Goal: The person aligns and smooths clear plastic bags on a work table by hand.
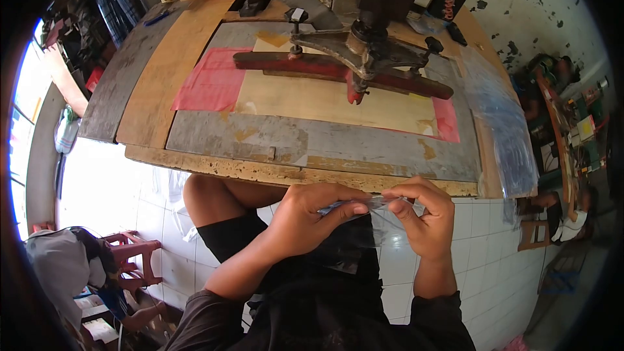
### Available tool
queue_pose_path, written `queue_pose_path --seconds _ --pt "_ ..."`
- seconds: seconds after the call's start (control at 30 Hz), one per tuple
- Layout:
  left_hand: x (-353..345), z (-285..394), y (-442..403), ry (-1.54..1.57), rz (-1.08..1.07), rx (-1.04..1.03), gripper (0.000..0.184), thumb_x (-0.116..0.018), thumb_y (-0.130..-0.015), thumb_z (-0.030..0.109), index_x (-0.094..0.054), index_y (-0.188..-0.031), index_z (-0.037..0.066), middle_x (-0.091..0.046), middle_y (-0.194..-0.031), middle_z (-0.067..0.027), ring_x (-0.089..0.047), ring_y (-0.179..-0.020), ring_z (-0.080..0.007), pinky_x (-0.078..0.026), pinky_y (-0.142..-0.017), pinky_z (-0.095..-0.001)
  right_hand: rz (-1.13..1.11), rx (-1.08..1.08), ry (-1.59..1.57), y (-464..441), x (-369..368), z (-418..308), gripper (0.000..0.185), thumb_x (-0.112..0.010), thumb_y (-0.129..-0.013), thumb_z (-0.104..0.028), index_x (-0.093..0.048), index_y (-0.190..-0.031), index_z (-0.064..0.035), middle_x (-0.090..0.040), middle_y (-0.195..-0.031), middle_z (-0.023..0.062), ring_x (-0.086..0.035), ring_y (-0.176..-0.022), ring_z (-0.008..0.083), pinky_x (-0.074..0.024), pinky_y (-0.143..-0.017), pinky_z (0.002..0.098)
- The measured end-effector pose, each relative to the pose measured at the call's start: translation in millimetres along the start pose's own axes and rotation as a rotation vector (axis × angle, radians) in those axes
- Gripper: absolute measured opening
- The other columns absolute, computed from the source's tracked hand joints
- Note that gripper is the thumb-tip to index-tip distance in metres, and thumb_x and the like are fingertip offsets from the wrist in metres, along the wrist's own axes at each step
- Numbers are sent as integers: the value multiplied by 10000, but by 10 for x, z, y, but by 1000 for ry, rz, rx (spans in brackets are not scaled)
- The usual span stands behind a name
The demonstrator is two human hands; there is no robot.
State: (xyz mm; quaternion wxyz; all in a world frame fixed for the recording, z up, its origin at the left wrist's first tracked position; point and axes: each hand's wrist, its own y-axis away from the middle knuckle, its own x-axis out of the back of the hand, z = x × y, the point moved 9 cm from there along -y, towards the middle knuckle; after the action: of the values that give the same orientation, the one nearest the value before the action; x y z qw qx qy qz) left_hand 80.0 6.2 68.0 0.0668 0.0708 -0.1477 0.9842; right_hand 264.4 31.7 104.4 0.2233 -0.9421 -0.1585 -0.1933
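- Pinches clear film (385,220) above lap, near table edge (227,165), with left hand (309,216) and right hand (429,214), thumbs against fingers.
- Judged mid-handling: not yet set down in 1 place.
- Further plastic sheets (504,127) draped at right side, seemingly remaining, uncounted.

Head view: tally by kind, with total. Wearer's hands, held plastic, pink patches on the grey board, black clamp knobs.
Wearer's hands: 2
Held clear plastic (possibly layered): 1
Pink patches: 2
Black clamp knobs: 2
Total: 7
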Motion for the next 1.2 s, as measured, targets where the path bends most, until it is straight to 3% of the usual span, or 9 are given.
queue_pose_path --seconds 0.13,0.47,0.67,0.77,0.83,0.93,0.97,1.17,1.2 --pt "13 24 -5 -29 21 -82 174 -812 -946 138 -799 -1079 28 -810 -988 -113 -784 -884 -281 -600 -793 -365 -3 -1 -2 -16 -25 12 162 -820 -950 -167 -799 -1019 -23 -758 -929 75 -673 -804 165 -468 -675 282" --pt "9 -35 -56 -40 -26 -134 162 -820 -925 73 -808 -1078 21 -822 -966 -104 -801 -879 -228 -606 -794 -328 -43 -38 -110 -33 -48 186 166 -822 -949 -173 -798 -1001 -18 -762 -931 85 -663 -786 175 -504 -731 297" --pt "22 -219 -54 -47 -34 -5 204 -828 -925 92 -793 -1107 8 -815 -1008 -124 -798 -922 -220 -605 -810 -330 -75 -62 -46 -54 -74 232 135 -821 -936 -111 -772 -942 14 -768 -892 97 -689 -781 195 -527 -757 302" --pt "58 -170 -40 31 17 -31 325 -868 -903 157 -764 -1168 -2 -804 -1067 -151 -793 -953 -230 -606 -822 -340 18 -38 17 -11 13 261 127 -824 -930 -93 -765 -931 20 -763 -861 90 -683 -768 183 -519 -746 295" --pt "59 -175 6 -205 -102 101 460 -886 -885 300 -745 -1252 63 -795 -1040 -153 -775 -973 -310 -589 -870 -396 88 -77 -28 36 127 343 132 -826 -928 -96 -764 -924 20 -759 -852 87 -688 -774 175 -514 -742 290" --pt "114 -281 84 -206 -191 171 464 -887 -877 350 -751 -1202 49 -794 -1020 -147 -768 -996 -325 -579 -886 -407 174 -84 -55 66 312 389 138 -827 -926 -97 -752 -925 20 -748 -836 75 -689 -773 150 -505 -724 277" --pt "135 -327 114 -173 -196 248 434 -921 -852 237 -750 -1166 -9 -801 -1032 -150 -775 -927 -254 -589 -845 -341 183 -115 -100 72 337 410 140 -825 -929 -97 -747 -942 18 -745 -835 68 -684 -770 147 -507 -732 278" --pt "213 -364 131 -161 -146 178 245 -896 -864 141 -756 -1010 4 -798 -936 -102 -768 -857 -220 -580 -783 -333 88 -135 -78 -53 313 277 212 -827 -938 -168 -746 -1055 -10 -763 -1015 75 -692 -901 151 -509 -817 300" --pt "207 -372 135 -162 -146 177 245 -896 -864 141 -756 -1010 4 -798 -936 -102 -768 -857 -220 -580 -783 -333 82 -19 28 -120 295 103 282 -847 -917 -214 -750 -1087 -12 -764 -1062 83 -694 -918 174 -506 -840 318"
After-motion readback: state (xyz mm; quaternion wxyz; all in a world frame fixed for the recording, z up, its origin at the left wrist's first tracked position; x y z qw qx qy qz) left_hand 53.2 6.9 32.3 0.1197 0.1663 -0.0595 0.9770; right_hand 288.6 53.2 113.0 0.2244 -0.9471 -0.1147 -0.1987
